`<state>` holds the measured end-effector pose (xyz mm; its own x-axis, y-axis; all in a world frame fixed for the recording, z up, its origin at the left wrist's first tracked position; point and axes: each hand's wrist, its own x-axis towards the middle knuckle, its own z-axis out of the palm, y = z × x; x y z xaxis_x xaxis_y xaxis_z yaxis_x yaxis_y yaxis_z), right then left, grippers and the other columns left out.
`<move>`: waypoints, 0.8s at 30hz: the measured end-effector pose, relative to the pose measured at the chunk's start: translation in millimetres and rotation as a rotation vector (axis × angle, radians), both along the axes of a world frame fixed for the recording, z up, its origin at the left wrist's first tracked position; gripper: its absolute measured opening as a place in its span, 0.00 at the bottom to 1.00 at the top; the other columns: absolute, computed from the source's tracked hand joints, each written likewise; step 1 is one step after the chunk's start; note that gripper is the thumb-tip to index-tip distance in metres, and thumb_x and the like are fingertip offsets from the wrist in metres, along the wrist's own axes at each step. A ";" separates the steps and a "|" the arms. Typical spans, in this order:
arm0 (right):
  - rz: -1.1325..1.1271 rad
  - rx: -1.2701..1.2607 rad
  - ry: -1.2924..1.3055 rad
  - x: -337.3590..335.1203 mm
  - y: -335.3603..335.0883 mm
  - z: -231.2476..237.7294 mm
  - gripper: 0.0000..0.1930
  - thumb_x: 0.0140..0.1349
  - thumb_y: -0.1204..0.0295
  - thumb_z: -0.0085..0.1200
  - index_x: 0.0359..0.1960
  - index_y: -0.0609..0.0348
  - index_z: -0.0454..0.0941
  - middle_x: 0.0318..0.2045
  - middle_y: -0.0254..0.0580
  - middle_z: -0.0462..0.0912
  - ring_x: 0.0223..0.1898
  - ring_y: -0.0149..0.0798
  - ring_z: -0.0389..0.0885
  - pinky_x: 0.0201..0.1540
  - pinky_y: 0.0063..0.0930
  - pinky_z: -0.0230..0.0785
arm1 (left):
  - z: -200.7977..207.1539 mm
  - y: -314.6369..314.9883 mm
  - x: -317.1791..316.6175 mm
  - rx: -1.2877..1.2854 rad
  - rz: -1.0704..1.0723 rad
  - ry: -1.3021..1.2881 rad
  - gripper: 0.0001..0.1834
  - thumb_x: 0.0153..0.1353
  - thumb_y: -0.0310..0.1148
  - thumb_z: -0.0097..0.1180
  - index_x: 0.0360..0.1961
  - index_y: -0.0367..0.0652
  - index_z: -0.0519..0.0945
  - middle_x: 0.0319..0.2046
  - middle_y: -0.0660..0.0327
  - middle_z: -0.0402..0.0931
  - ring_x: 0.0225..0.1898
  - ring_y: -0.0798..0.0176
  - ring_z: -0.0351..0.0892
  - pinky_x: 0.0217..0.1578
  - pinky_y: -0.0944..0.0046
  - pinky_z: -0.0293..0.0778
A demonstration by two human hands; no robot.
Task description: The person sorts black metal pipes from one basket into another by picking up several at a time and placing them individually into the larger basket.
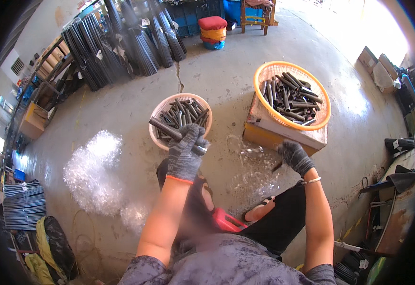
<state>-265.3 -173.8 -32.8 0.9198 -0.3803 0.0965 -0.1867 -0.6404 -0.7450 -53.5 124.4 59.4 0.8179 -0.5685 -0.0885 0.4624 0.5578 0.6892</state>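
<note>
Left hand [186, 148], grey knit glove with orange cuff: my fingers are wrapped round a dark, smooth, cylindrical tube [163, 128], which slants over the near side of a pale pink, round openwork plastic basket [210, 118]. I seem to have it by the middle, one end poking out beyond either side of the fist, probably for balance. More dark tubes [183, 111] lie loose in that basket, pointing every way. Right hand [294, 156], matching grey glove: fingers curled in, off to my right, near the brown cardboard box [263, 134]. A thin dark sliver [277, 166] shows just by the fingertips; cannot tell whether I grip it or what it is. On the box sits a wide, round orange-rimmed plastic basket [329, 107], also heaped with dark tubes; the box presumably lifts it to an easier reach. Both baskets stand ahead of my spread knees, likely so either arm gets there without leaning. Crumpled clear plastic film [93, 175] lies on the floor to my left, apart from both baskets, perhaps to leave the middle free.
</note>
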 end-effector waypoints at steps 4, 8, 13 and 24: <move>-0.226 0.630 0.050 31.1 34.4 82.3 0.05 0.59 0.74 0.54 0.35 0.63 0.77 0.23 0.35 0.77 0.28 0.29 0.75 0.34 0.24 0.71 | -20.4 2.0 1.4 -0.068 0.031 0.109 0.08 0.58 0.33 0.60 0.37 0.44 0.79 0.33 0.62 0.79 0.26 0.72 0.71 0.28 0.70 0.68; -0.015 -0.075 -0.267 33.9 25.0 96.6 0.04 0.59 0.79 0.49 0.35 0.63 0.76 0.25 0.41 0.78 0.27 0.35 0.76 0.34 0.25 0.72 | -43.2 10.8 -15.8 -0.067 -0.060 0.296 0.10 0.59 0.37 0.60 0.38 0.45 0.79 0.34 0.62 0.79 0.27 0.68 0.71 0.30 0.66 0.69; 0.127 -0.127 -0.311 41.5 43.4 132.7 0.07 0.57 0.80 0.50 0.37 0.61 0.76 0.39 0.47 0.81 0.35 0.48 0.80 0.41 0.32 0.74 | -82.0 26.4 -29.4 0.074 -0.040 0.509 0.09 0.59 0.33 0.58 0.38 0.42 0.78 0.33 0.59 0.79 0.27 0.64 0.72 0.30 0.64 0.71; 0.177 0.380 -0.127 74.7 85.9 193.8 0.21 0.60 0.77 0.50 0.56 0.66 0.69 0.54 0.40 0.76 0.49 0.33 0.74 0.55 0.23 0.65 | -102.9 34.3 -42.9 -0.001 -0.165 0.614 0.08 0.60 0.33 0.57 0.38 0.41 0.79 0.32 0.59 0.79 0.27 0.63 0.74 0.32 0.62 0.73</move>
